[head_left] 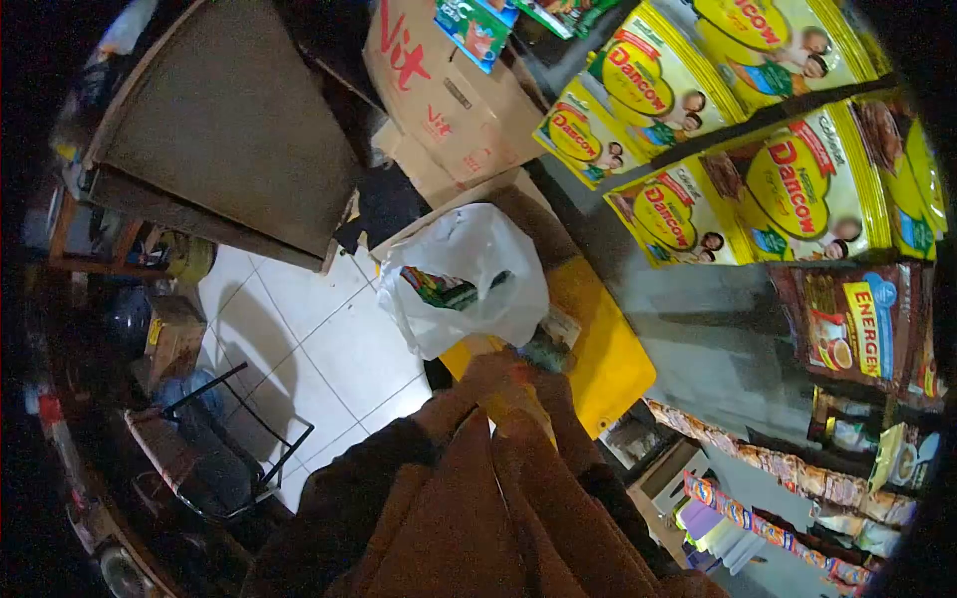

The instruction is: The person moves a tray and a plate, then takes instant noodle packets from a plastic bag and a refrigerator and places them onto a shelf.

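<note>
My left hand (485, 373) and my right hand (551, 387) are close together in front of my body, fingers curled inward. They are over the yellow surface, just below the near rim of a white plastic bag (404, 314). Between them shows a small orange patch, and a dark greenish item (546, 351) lies right at my right fingertips. What the fingers hold is too blurred to make out. The bag gapes open, with a green and red packet (439, 288) inside it.
A yellow table or stool (618, 364) stands under my hands. Behind the bag is a cardboard box (449, 110) marked Vit. Yellow Dancow sachets (797, 189) and a brown Energen pack (852, 324) hang at right. A black-framed chair (214, 458) stands on the tiled floor (334, 349).
</note>
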`<state>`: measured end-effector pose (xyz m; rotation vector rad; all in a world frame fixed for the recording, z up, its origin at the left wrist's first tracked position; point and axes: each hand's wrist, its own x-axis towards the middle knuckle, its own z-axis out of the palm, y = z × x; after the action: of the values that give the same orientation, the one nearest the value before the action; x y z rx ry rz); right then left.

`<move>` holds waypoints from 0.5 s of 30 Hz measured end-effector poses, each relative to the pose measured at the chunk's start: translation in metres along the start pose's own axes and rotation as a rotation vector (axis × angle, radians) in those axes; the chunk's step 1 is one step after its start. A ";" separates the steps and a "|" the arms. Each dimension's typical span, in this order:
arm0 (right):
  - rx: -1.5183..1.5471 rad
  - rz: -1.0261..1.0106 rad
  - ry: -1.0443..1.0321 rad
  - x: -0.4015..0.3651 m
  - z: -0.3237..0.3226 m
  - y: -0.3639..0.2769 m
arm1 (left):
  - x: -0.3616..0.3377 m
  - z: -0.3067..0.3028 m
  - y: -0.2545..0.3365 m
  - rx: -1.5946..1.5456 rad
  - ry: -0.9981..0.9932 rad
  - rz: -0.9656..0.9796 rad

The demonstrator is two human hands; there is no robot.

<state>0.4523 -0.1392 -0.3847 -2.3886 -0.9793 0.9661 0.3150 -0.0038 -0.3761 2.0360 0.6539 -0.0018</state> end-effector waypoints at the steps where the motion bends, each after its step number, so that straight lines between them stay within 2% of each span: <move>1: 0.008 -0.013 -0.011 0.004 0.002 -0.005 | -0.010 -0.021 0.020 0.009 0.008 -0.014; 3: -0.168 -0.173 0.116 0.009 -0.001 -0.024 | -0.030 -0.072 0.074 -0.220 0.311 0.204; 4: -0.156 -0.172 0.117 0.012 -0.010 -0.045 | -0.033 -0.093 0.082 -0.210 0.304 0.203; 6: -0.298 -0.303 -0.015 0.021 -0.053 -0.104 | -0.023 -0.141 0.080 -0.055 0.498 0.137; 7: -0.087 -0.404 0.086 0.013 -0.073 -0.147 | -0.007 -0.160 0.063 -0.021 0.412 0.058; 8: 0.125 -0.503 0.186 0.010 -0.081 -0.186 | 0.004 -0.188 0.072 0.086 0.349 -0.144; 9: 0.120 -0.512 0.187 0.023 -0.076 -0.203 | 0.023 -0.180 0.026 0.257 0.276 -0.075; 10: 0.029 -0.600 0.046 0.037 -0.070 -0.218 | 0.042 -0.170 -0.020 0.429 0.203 -0.005; 11: -0.066 -0.684 -0.096 0.052 -0.066 -0.228 | 0.047 -0.181 -0.019 0.427 0.217 -0.003; 12: -0.078 -0.696 -0.095 0.067 -0.063 -0.237 | 0.050 -0.195 -0.013 0.615 0.269 -0.043; 13: -0.365 -0.545 -0.085 0.082 -0.058 -0.241 | 0.053 -0.207 -0.006 0.800 0.317 -0.090; 14: -0.644 -0.385 -0.074 0.096 -0.053 -0.244 | 0.061 -0.222 -0.001 0.795 0.325 -0.098; 15: -0.515 -0.314 0.083 0.117 -0.053 -0.234 | 0.071 -0.237 0.005 0.642 0.393 -0.254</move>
<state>0.4433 0.1014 -0.2684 -2.5219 -1.6711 0.5401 0.3168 0.2165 -0.2631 2.5757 1.2845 0.0465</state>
